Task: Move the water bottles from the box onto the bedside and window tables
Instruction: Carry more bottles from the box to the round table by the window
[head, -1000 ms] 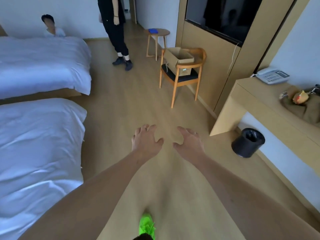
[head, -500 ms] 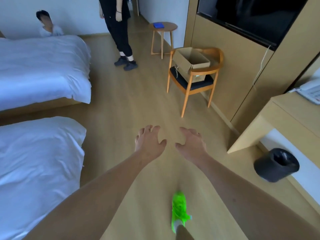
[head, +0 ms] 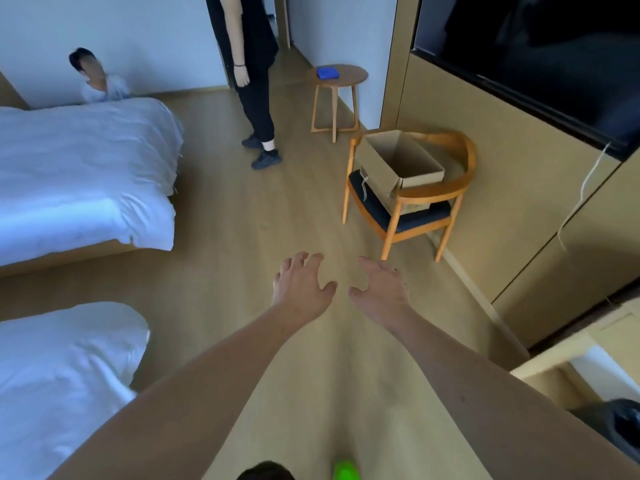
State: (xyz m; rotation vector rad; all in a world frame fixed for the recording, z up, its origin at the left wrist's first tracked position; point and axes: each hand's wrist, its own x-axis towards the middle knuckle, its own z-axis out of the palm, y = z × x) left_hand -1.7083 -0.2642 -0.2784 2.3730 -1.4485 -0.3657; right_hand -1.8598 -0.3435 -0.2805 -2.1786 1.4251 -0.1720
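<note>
You have walked closer: the cardboard box [head: 398,161] on the wooden chair [head: 412,202] now sits nearer, ahead and right of your hands. Your left hand [head: 301,282] and right hand [head: 381,289] reach forward, each grip wide and empty. No bottles are visible inside the box, so it may already be emptied.

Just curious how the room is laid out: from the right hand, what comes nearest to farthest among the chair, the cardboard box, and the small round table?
From the right hand:
1. Chair, ahead to the right.
2. Cardboard box, on the chair's seat.
3. Round table, farther back by the wall.
</note>
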